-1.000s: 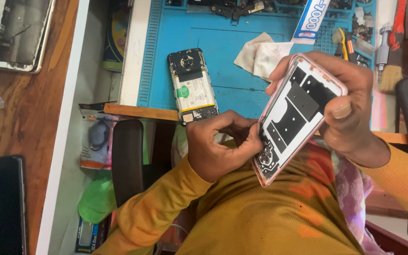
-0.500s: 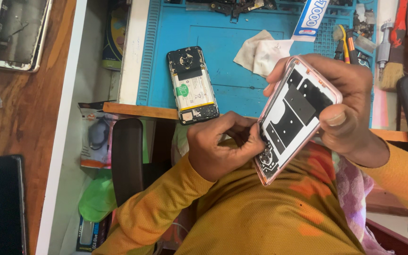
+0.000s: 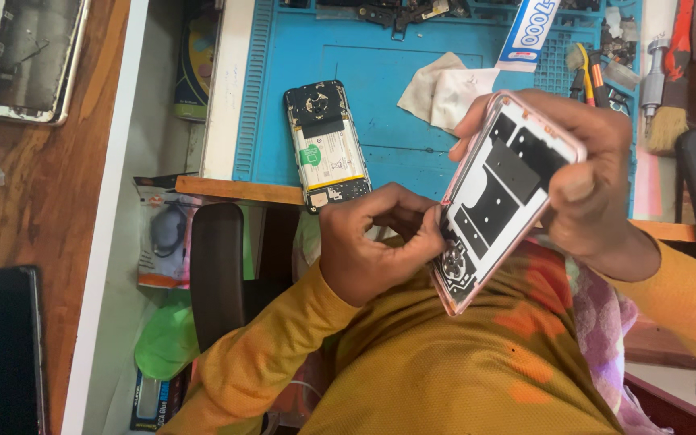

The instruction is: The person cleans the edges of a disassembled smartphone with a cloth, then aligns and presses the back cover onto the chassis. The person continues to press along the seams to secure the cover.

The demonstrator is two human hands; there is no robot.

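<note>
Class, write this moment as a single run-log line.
left hand: fingertips on phone back cover | right hand: grips cover | opened phone: lying on blue mat

Long mustard-yellow sleeves and shirt with orange blotches.

Probably a phone-repair workshop: blue repair mat (image 3: 412, 97), opened phone (image 3: 328, 145), brush (image 3: 669, 121) and small tools (image 3: 594, 76).
</note>
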